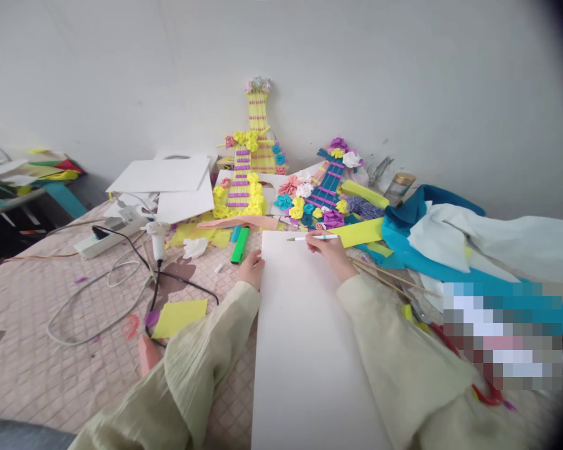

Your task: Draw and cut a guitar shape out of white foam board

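A long white board point(304, 337) lies in front of me, running from its far edge toward my body. My right hand point(327, 247) is closed around a slim white pencil point(315, 237) with a green band. The dark tip points left over the far end of the board. My left hand point(252, 270) grips the board's left edge near that far end; some of its fingers are hidden. A bright green box cutter point(240, 245) rests just beyond my left hand.
Flower-decorated guitar-shaped crafts point(244, 178) lean at the wall. To the left are a white glue gun point(157, 240), looping cables, a power strip point(107, 240) and a yellow sheet point(181, 317). Blue fabric point(403, 240), wooden sticks point(394, 281) and red-handled scissors point(488, 394) lie right.
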Motion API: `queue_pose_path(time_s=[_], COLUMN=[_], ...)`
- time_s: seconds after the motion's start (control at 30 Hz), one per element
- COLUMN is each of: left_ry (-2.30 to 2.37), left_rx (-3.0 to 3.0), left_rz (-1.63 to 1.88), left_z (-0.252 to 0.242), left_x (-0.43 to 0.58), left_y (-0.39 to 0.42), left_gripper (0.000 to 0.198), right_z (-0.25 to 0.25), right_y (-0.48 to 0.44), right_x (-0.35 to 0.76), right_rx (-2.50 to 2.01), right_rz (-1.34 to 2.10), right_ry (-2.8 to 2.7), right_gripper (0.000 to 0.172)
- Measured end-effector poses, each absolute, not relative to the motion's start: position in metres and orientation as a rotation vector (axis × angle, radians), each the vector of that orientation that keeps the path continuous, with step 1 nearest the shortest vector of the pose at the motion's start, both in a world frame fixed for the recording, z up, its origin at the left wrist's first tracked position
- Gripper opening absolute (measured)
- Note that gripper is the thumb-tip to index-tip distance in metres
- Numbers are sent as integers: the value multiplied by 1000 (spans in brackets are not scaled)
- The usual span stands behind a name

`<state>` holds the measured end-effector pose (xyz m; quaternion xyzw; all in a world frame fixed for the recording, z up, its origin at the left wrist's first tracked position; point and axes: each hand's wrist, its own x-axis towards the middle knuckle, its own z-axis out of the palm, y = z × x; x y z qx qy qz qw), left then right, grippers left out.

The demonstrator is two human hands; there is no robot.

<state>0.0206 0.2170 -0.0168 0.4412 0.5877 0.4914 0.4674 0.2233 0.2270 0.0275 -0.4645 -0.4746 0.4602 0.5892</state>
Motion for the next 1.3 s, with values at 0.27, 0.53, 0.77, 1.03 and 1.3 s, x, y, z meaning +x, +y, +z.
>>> queue_pose_path(time_s=[0.27,0.53,0.77,1.03,1.3], left_ry=[1630,1862,1905,1876,1885], left_rx=[1532,2048,2139,2100,2104], left_rz=[1084,653,522,563,590], left_z=[-9,-2,-1,-3,-4], left_x=[24,26,30,29,29], left_y=[203,192,189,191,191], left_gripper=[45,55,45,46,47], right_z=[13,67,66,17,10], right_y=[223,228,211,200,206], right_x=[221,253,256,211,214], right_rx=[-1046,-927,-1035,-1154,-1183], right_rz=[1111,944,1138,1001,979], right_ry=[-1033,-866,-882,-1049,-1098], right_gripper=[15,10,15,13,19])
